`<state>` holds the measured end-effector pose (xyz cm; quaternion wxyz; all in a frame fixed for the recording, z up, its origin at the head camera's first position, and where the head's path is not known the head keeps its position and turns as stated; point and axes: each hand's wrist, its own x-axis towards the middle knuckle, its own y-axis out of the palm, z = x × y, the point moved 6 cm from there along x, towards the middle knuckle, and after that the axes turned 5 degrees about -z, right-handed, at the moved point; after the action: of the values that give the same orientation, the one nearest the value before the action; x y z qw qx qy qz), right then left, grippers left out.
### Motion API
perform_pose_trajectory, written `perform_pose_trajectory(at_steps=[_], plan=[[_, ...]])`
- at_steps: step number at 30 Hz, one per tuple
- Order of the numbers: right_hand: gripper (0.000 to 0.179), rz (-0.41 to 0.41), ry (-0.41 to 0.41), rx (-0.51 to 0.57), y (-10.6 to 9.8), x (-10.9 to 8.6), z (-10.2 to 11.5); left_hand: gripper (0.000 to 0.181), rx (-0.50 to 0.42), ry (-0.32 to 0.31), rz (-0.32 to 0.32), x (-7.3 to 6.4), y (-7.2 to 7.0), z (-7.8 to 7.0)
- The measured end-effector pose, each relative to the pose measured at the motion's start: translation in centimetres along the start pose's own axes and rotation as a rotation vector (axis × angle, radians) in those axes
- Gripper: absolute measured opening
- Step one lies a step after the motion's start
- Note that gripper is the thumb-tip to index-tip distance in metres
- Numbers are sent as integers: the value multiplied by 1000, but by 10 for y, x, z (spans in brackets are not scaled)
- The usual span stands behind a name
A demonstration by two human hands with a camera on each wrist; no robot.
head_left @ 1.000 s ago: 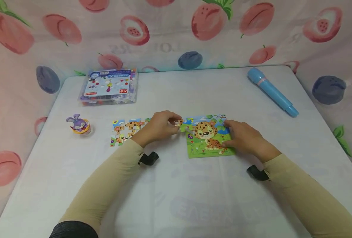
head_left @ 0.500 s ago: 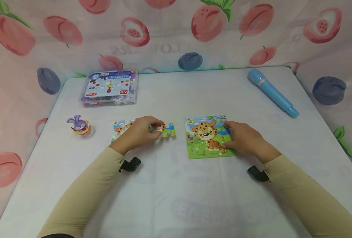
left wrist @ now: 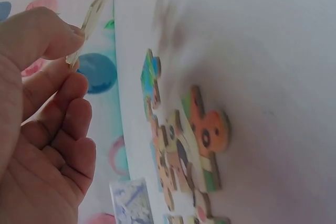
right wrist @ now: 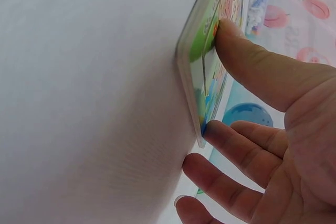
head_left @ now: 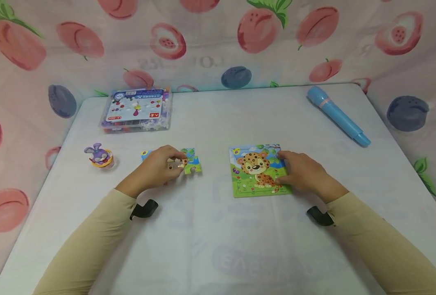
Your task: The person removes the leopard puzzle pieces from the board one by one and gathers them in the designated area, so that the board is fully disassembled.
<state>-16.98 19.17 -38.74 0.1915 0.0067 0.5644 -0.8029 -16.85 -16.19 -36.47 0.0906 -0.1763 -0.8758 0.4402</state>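
My left hand (head_left: pixel 160 164) pinches a jigsaw piece (head_left: pixel 194 166) between thumb and fingertips. In the left wrist view that piece (left wrist: pixel 90 22) shows nearly edge-on, held above the table. Other jigsaw pieces (left wrist: pixel 199 140) with spotted leopard parts lie grouped on the table near it; in the head view my hand covers most of them. To the right lies a square puzzle board (head_left: pixel 256 170) with a leopard cub picture. My right hand (head_left: pixel 303 170) rests at its right side, thumb on the picture and index fingertip at the corner, the other fingers off the board.
A clear plastic case (head_left: pixel 137 110) of small parts stands at the back left. Before it is a purple rabbit toy (head_left: pixel 99 155) in a small cup. A blue microphone-shaped tube (head_left: pixel 337 116) lies at the back right. Fruit-patterned cloth (head_left: pixel 203 45) hangs behind the white table.
My left hand has moved left with the jigsaw piece, from the puzzle board's upper left corner to the other pieces. My right hand has stayed on the board.
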Motion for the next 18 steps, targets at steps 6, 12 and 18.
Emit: perform_pose_trajectory(at_steps=[6,12,18], plan=[[80,4,2,3,0,1,0,29,-12,-9,8,-5,0,8],[80,9,2,10,1,0,-1,32,-15,-36,38,-10,3,15],[81,12,0,5,1,0,-1,31,13,-26,45,-10,8,22]])
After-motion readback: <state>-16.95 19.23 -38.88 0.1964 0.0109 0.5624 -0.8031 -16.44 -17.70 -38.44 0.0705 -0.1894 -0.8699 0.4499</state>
